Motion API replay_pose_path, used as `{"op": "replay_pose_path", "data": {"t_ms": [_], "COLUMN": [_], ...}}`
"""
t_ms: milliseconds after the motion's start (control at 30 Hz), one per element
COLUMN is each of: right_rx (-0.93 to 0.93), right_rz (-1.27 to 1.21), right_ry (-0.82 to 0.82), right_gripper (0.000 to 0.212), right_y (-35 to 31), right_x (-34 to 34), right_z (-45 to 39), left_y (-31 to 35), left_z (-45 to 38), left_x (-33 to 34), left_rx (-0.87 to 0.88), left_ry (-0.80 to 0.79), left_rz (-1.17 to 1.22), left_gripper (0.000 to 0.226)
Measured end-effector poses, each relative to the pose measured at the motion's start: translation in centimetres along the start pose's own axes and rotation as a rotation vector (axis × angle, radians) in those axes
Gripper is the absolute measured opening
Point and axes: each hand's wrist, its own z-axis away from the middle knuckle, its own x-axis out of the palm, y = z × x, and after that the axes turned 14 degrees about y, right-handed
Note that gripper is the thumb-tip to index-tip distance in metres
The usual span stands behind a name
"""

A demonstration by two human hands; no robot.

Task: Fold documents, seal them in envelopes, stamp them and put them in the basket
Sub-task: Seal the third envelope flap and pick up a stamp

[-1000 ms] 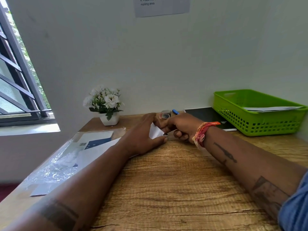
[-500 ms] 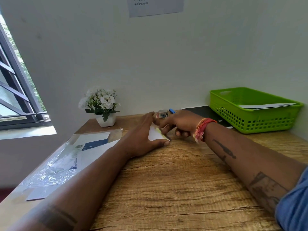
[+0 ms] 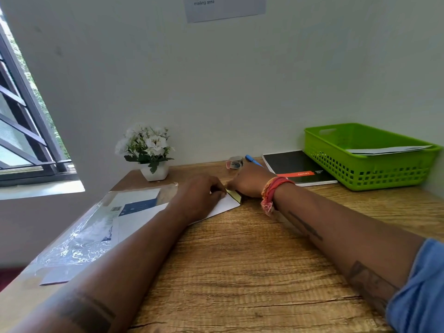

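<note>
Both hands meet on the white envelope (image 3: 225, 203): left hand (image 3: 199, 195) presses it flat, right hand (image 3: 249, 180) pinches its flap.

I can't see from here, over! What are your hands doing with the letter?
Left hand pressing white envelope flat. Right hand pinching at its yellowish flap corner. Green basket far right, holds paper already. Nothing in the way.

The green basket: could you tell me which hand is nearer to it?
Right. The right hand is by the envelope, left of the green basket; the left hand lies farther left.
</note>
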Motion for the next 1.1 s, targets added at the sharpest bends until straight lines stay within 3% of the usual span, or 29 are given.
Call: {"op": "replay_pose_path", "data": {"t_ms": [167,267,433,633,733,833,1100], "right_rx": [-0.023,-0.07,-0.087,-0.1,-0.122,-0.126,-0.174], "right_rz": [-0.113,-0.048,-0.002,-0.003,0.043,0.047,0.001], "right_ry": [-0.066,-0.025,-0.001,-0.166,-0.203,-0.243,-0.297], "right_gripper": [0.029,0.027,0.031,0.039,0.042,0.039,0.027], "right_y": [0.3,0.5,0.5,0.6,0.8,1.1,1.7], "right_x": [-0.5,-0.5,0.1,-1.3,-2.0,-2.4,-3.2], "right_z": [0.6,0.5,0.0,-0.1,0.2,0.4,0.9], "left_y": [-0.1,-0.1,0.3,0.6,0.7,0.7,1.0], "left_z": [0.2,0.0,0.0,-0.1,-0.3,-0.7,-2.7], "left_x": [0.2,0.4,0.3,0.2,0.4,0.7,1.3], "left_rx": [-0.117,-0.048,-0.107,-0.141,-0.191,-0.22,-0.257], "left_ry": [0.124,0.062,0.054,0.043,0.014,-0.025,-0.036], "left_rz": [0.07,0.008,-0.006,0.009,0.011,0.023,-0.111], "left_gripper": [0.018,0.018,0.029,0.027,0.011,0.024,0.027]}}
